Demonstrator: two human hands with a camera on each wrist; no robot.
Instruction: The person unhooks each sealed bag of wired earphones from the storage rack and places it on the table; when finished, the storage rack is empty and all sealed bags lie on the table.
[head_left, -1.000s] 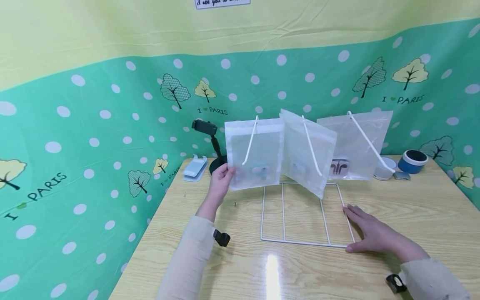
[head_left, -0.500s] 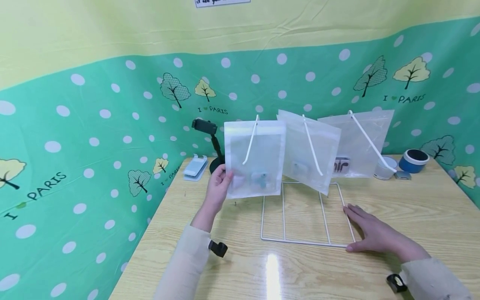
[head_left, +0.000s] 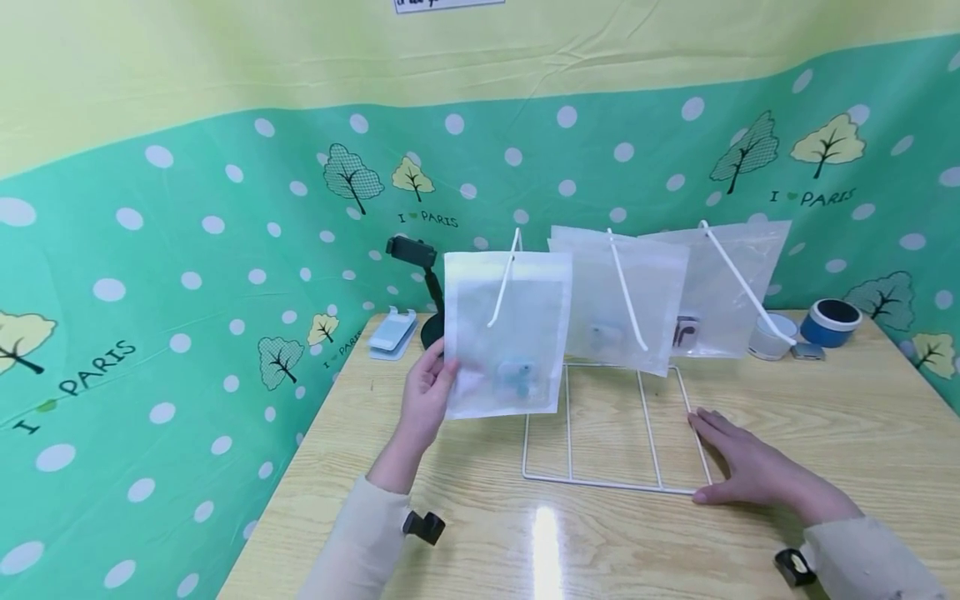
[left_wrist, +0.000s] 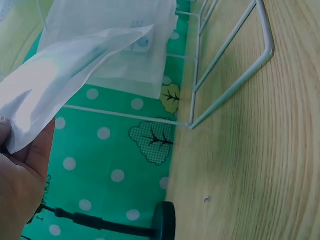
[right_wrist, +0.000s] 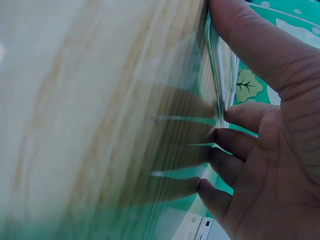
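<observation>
My left hand (head_left: 424, 400) pinches the lower left edge of a frosted plastic pouch (head_left: 487, 333), which hangs from a white hook at the front left. In the left wrist view, thumb and fingers grip the pouch's (left_wrist: 55, 80) edge. A pale blue item shows dimly inside. A second frosted pouch (head_left: 577, 292) and a third pouch (head_left: 727, 317) hang on hooks to its right. My right hand (head_left: 750, 462) rests beside the right front corner of the white wire rack (head_left: 600, 482), its fingers spread, thumb and fingertips at the wire.
Behind my left hand stand a black phone stand (head_left: 417, 252) and a light blue folding stand (head_left: 393, 332). A white round container (head_left: 767, 343), a blue round container (head_left: 828, 323) and a small grey box (head_left: 808, 352) sit at the back right. A patterned curtain (head_left: 225, 200) hangs behind the table.
My left hand has come down and nearer with the front pouch's edge, so the pouch hangs lower and flatter. The second pouch has swung to face me more. My right hand stays put.
</observation>
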